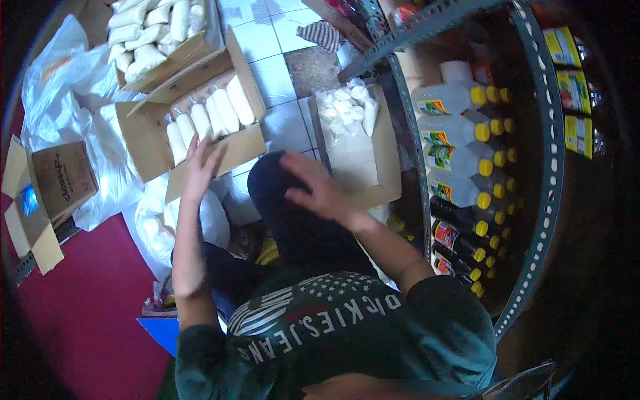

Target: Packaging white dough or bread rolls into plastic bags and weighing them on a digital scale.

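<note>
An open cardboard box [145, 140] stands on the tiled floor at the upper left, with a row of clear plastic bags of white granular contents [216, 112] inside. My left hand [202, 162] is at its near flap, fingers spread, with nothing seen in it; whether it touches the flap is unclear. My right hand [312, 187] is over my knee, blurred, its fingers apart and holding nothing. To its right lies a second open carton [387, 145], with small knotted bags of white contents [347, 107] at its far end.
A fuller carton of white bags [175, 60] stands behind the first box. White plastic sacks [107, 160] and a brown carton [65, 180] are at the left. On the right, a perforated metal rack [552, 165] holds yellow-capped bottles [450, 150]. A striped cloth [320, 36] lies on the floor ahead.
</note>
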A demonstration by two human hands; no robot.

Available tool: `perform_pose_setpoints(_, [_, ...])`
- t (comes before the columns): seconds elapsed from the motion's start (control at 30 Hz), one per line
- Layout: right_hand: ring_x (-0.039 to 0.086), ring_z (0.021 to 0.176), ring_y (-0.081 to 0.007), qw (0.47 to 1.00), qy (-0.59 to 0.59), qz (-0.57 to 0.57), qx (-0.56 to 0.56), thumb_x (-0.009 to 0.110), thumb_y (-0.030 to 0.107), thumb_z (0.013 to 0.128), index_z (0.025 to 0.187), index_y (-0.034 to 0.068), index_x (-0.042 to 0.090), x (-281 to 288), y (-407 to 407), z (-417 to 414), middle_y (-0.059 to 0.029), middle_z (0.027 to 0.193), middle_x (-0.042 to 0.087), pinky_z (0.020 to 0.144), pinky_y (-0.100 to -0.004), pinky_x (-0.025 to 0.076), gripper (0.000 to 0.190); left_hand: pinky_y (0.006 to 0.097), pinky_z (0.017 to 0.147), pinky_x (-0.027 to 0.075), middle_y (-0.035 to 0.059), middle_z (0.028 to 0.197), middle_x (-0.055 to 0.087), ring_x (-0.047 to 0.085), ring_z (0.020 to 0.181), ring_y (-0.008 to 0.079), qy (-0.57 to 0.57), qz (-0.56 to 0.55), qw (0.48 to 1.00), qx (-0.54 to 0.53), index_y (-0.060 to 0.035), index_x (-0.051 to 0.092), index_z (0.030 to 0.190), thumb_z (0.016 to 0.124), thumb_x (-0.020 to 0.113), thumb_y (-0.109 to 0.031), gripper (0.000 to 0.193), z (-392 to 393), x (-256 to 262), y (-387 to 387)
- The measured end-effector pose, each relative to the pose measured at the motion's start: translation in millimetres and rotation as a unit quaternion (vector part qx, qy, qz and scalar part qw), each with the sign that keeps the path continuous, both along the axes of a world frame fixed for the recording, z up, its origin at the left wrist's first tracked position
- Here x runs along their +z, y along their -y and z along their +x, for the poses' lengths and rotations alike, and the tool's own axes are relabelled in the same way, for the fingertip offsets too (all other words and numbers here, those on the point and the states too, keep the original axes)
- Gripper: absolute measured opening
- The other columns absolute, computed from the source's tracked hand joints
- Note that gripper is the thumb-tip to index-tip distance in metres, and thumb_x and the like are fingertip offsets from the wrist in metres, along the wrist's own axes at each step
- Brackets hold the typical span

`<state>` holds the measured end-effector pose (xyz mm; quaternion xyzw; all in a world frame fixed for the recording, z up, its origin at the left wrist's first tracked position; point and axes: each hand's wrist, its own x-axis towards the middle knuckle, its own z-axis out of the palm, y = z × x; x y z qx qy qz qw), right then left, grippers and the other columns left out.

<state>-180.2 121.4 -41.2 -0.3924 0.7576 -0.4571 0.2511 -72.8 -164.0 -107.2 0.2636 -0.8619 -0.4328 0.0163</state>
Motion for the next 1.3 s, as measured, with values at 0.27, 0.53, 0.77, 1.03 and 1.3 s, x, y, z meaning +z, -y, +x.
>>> perform_pose_setpoints(0.27, [0.061,0.090,-0.0241,0.900,0.019,0.151,-0.408,0.056,0.020,0.086,0.119,0.005,0.053,-162,-127,-92,-0.0156,0.098,0.063,0.080,-0.0357,0.046,0.036,0.0431,0.105,0.024,0.0166,0.134,0.041,0.036,0.125,0.0337,0.233,-0.169,0.957,0.019,-0.0040,0.054,0.117,0.086,0.054,-0.016,0.033,211,73,-39])
perform_pose_setpoints(0.53, [0.058,0.097,-0.0356,0.874,0.009,0.287,-0.393,0.052,0.018,0.084,0.131,0.014,0.042,-188,-106,-187,-0.0223,0.106,0.059,0.086,-0.0427,0.044,0.048,0.0463,0.107,0.019,0.0130,0.138,0.038,0.026,0.130,0.0352,0.167,-0.187,0.961,0.114,-0.0113,0.057,0.116,0.088,0.052,-0.023,0.031,249,62,-75])
perform_pose_setpoints(0.77, [0.053,0.107,-0.0394,0.858,-0.029,0.403,-0.316,0.048,0.025,0.085,0.127,0.012,0.046,-209,-93,-222,-0.0269,0.117,0.052,0.092,-0.0441,0.041,0.044,0.0430,0.107,0.018,0.0101,0.137,0.039,0.026,0.131,0.0315,0.182,-0.169,0.962,0.116,-0.0121,0.059,0.112,0.087,0.053,-0.026,0.030,229,68,-76])
perform_pose_setpoints(1.03, [0.051,0.105,-0.0417,0.828,-0.105,0.312,-0.455,0.039,0.028,0.091,0.107,0.002,0.055,-280,-184,-160,-0.0288,0.111,0.053,0.089,-0.0451,0.042,0.035,0.0455,0.106,0.018,0.0087,0.137,0.039,0.025,0.132,0.0302,0.181,-0.157,0.963,0.126,-0.0143,0.060,0.112,0.086,0.054,-0.028,0.030,226,61,-74])
perform_pose_setpoints(1.3, [0.056,0.077,-0.0405,0.901,-0.086,0.162,-0.394,0.040,0.024,0.094,0.088,-0.001,0.050,-139,-179,-30,-0.0233,0.078,0.056,0.072,-0.0445,0.043,0.027,0.0533,0.104,0.014,0.0056,0.138,0.039,0.021,0.134,0.0283,0.117,-0.140,0.969,0.166,-0.0158,0.061,0.111,0.084,0.057,-0.027,0.030,240,67,-80])
